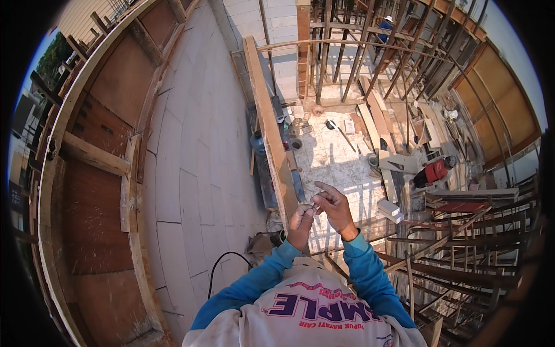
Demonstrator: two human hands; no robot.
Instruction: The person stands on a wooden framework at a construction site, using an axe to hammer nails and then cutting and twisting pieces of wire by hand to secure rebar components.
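Observation:
My two hands meet in front of my chest, high above the floor. My left hand [300,225] is closed in a pinch, its fingertips close to the right hand's. Thumb and fingers of my right hand [334,210] press together too, while one finger points out to the upper left. Whatever is between the fingertips is too small to make out. Just left of the hands a long wooden plank [270,124] runs away from me.
A pale block wall [193,173] stands at left, topped by wooden formwork [95,214]. Below, a person in red [435,172] bends among boards; another person in blue [385,29] is farther off. Many timber props [358,52] rise at the back. A black cable [222,258] loops beside my left arm.

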